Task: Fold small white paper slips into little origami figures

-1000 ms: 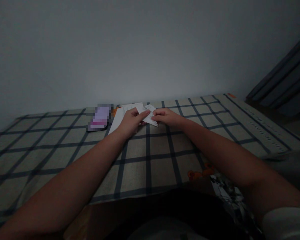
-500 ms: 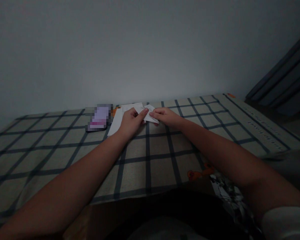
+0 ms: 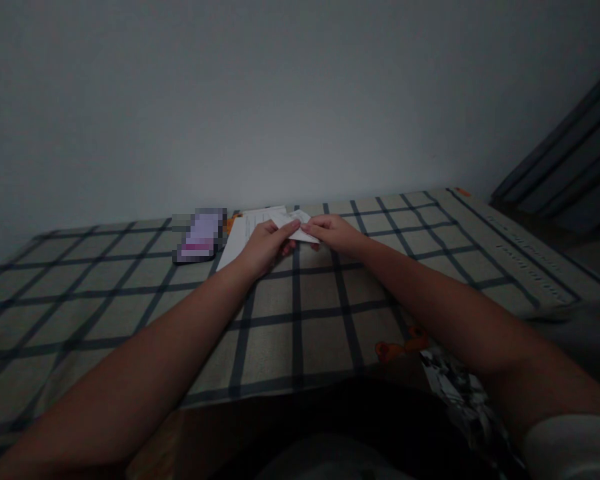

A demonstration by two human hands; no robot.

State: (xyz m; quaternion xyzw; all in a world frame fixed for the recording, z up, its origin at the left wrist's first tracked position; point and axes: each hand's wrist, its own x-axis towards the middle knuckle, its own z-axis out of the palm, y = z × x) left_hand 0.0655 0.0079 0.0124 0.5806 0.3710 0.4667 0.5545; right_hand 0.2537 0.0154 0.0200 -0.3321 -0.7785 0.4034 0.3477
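A small piece of folded white paper (image 3: 298,217) is held between my two hands near the far side of the table. My left hand (image 3: 269,247) pinches its left and near edge, thumb on top and fingers curled below. My right hand (image 3: 332,233) grips the right end, its thumb on top close to my left thumb. White sheets with faint printed lines (image 3: 235,243) lie flat on the cloth behind and left of my left hand, which partly covers them.
A phone with a blurred purple screen (image 3: 201,235) lies left of the sheets. The table has a checked cloth (image 3: 320,333) with orange patterns. Behind it stands a pale wall (image 3: 290,100); a dark curtain (image 3: 575,147) hangs at the right.
The paper between my hands now looks flatter, with more of its top face showing. My left thumb has shifted slightly right and down, and the fingers below show more.
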